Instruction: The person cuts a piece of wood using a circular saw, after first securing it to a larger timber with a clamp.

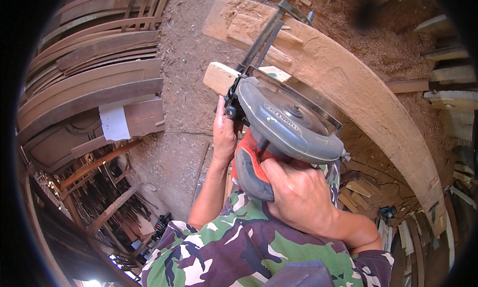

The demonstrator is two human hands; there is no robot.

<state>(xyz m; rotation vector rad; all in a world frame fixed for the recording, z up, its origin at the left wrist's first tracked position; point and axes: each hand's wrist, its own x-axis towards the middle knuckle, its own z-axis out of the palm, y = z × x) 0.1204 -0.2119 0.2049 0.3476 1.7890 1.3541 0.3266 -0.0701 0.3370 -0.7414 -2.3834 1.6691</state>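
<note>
Through the head camera I look down, from afar, on a woodworking workshop with a dusty brown floor (186, 50). Stacked boards (94, 83) fill the upper left of the frame, beside a panel (62, 143) moulded like a door. Shavings or sawdust (383, 46) cover the upper right; offcuts (359, 188) lie in a heap at lower right. I also make out a long plank (358, 85) sweeping from top centre to lower right, and a circular saw (294, 130) at centre.
</note>
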